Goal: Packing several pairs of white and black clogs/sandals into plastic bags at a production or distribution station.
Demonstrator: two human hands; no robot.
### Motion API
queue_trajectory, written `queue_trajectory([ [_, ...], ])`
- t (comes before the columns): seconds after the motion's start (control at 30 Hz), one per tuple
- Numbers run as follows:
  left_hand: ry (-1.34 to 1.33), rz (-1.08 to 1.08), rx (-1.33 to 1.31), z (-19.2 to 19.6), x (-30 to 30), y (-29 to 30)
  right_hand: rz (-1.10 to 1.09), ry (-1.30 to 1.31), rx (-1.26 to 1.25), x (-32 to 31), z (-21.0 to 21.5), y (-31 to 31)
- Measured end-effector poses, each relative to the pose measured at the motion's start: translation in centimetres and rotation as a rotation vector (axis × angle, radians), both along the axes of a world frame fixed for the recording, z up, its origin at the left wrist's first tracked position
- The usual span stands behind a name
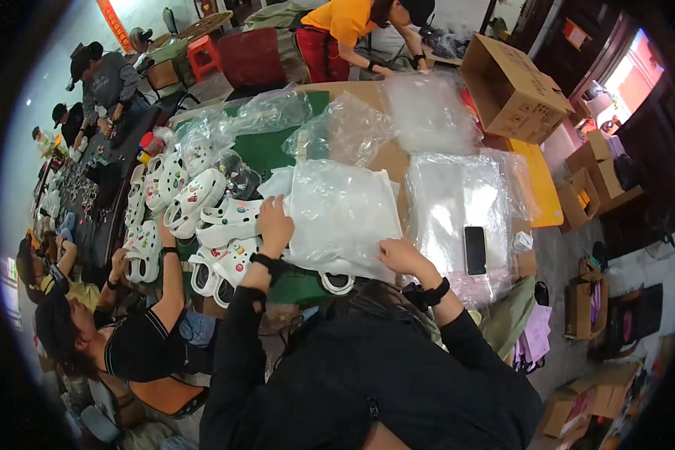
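A frosted white plastic bag [345, 214] lies in front of me on the table. At its left edge is my left hand [276, 223], its fingers closed on the plastic, right beside the white clogs. My right hand [402, 257] pinches the bag's lower right corner. Part of a white clog [337, 283] shows at the bag's near edge; the rest is hidden. White clogs with colourful charms [231, 256] stand close to the left of my left hand.
Right of the bag, a black phone [475, 250] rests on a stack of clear plastic bags [457, 195]. A co-worker [139, 337] on the left touches a clog. Another person [349, 30] leans over the far side, near an open cardboard box [514, 90].
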State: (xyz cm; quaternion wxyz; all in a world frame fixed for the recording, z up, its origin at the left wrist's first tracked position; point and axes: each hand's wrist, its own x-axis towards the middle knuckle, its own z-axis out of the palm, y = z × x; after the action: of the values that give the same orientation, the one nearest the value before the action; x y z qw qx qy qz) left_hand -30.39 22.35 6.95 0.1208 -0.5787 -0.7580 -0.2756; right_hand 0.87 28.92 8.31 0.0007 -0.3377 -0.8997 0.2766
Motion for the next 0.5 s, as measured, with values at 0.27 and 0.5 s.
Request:
queue_trajectory([
  [0.27,-0.204,0.044,-0.554,-7.0,-3.5,0.7,0.067,0.134,-0.115,-0.5,0.8,-0.7],
  [0.5,-0.315,0.240,0.034,-3.2,-1.8,1.4,0.121,0.123,-0.056,-5.4,-1.1,-2.2],
])
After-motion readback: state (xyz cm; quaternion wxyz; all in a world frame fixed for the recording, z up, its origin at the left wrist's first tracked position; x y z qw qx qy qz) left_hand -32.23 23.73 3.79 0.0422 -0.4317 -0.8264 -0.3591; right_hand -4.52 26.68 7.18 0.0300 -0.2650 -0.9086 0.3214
